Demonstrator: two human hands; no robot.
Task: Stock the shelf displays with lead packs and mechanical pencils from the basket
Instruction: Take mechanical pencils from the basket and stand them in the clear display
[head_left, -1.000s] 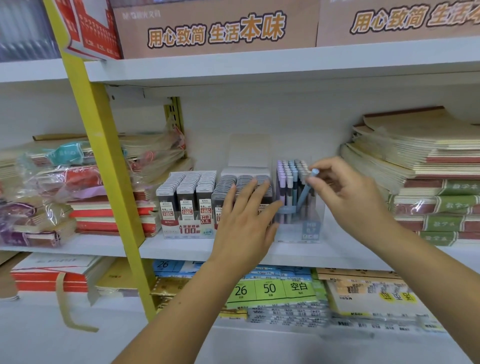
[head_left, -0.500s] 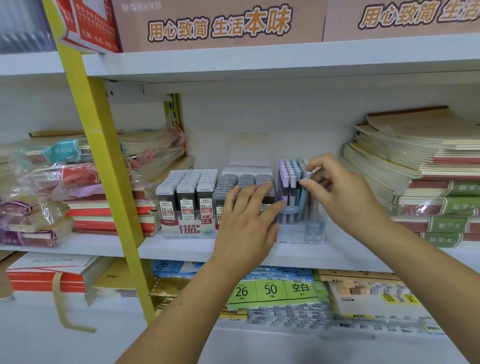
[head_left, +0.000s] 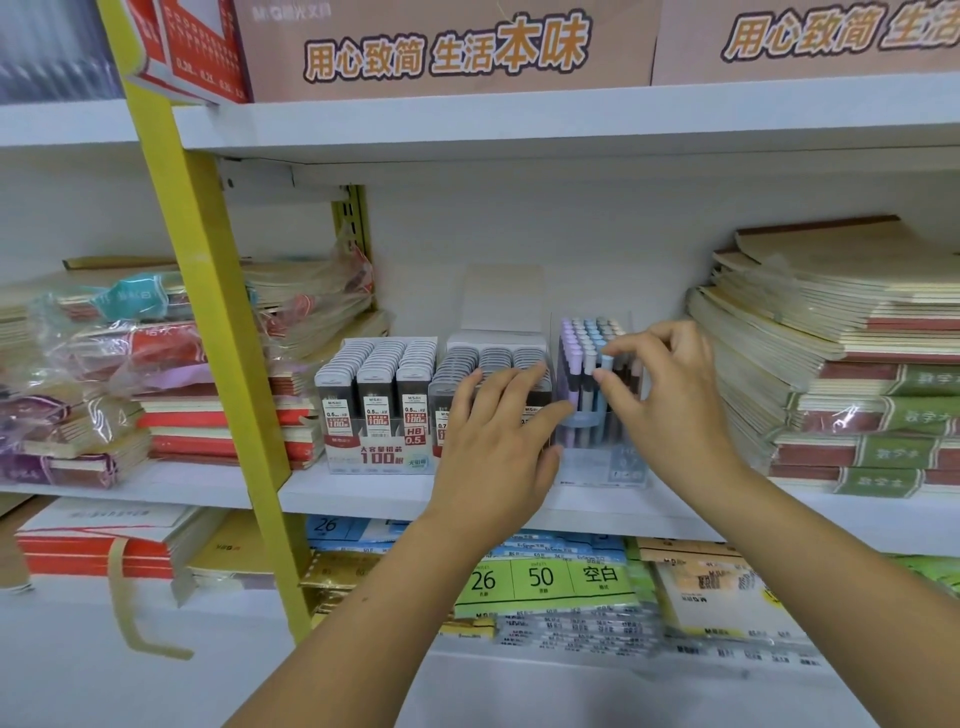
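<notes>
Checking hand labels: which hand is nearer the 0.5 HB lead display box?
Left. The left hand rests on the neighbouring lead box, just right of the 0.5 HB lead display box. The right hand is further right, at the clear pencil holder, pinching a blue pencil.

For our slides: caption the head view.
Right hand seats a blue pencil in the clear display box; left hand steadies it.

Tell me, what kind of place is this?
Most likely a stationery shop. White shelves hold stacked notebooks, display boxes of lead packs and a clear box of mechanical pencils, which the right hand is filling.
</notes>
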